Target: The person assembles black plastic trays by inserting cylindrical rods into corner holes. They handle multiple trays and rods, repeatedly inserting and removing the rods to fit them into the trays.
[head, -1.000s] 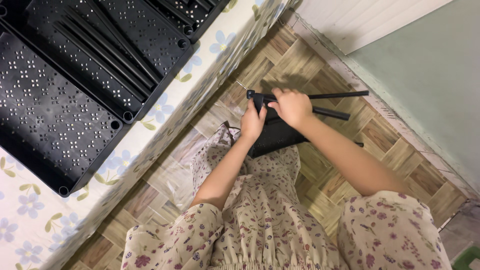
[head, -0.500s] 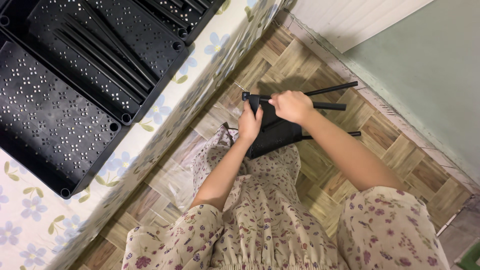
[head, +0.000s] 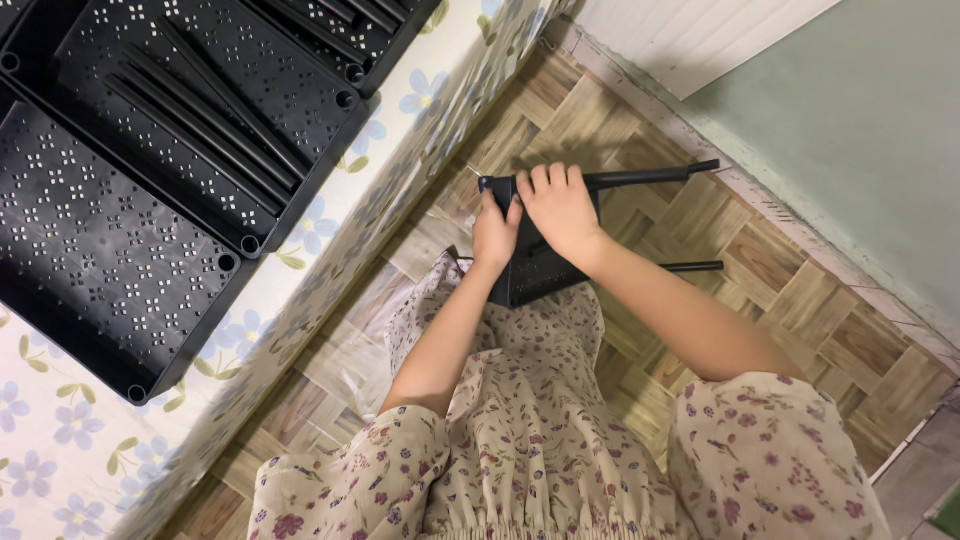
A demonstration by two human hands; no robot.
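Observation:
A black perforated plastic shelf panel [head: 540, 270] rests over my lap above the wood-pattern floor. My left hand [head: 495, 235] grips its left edge near a corner socket [head: 487, 184]. My right hand [head: 558, 210] lies over the top edge of the panel, fingers wrapped around a black rod [head: 655, 176] that runs from that corner to the right. A second black rod [head: 692, 267] sticks out to the right lower down, its inner end hidden behind my right forearm.
Several black perforated shelf trays [head: 100, 250] lie on a floral-covered bed [head: 300, 250] at the left, one holding loose black rods [head: 200, 110]. A white wall base and a pale green surface [head: 860, 130] bound the floor at the right.
My right hand moved up from the panel's face to its top edge and closed around the upper rod. The two upper rods seen before now show as one line. The view drifted slightly.

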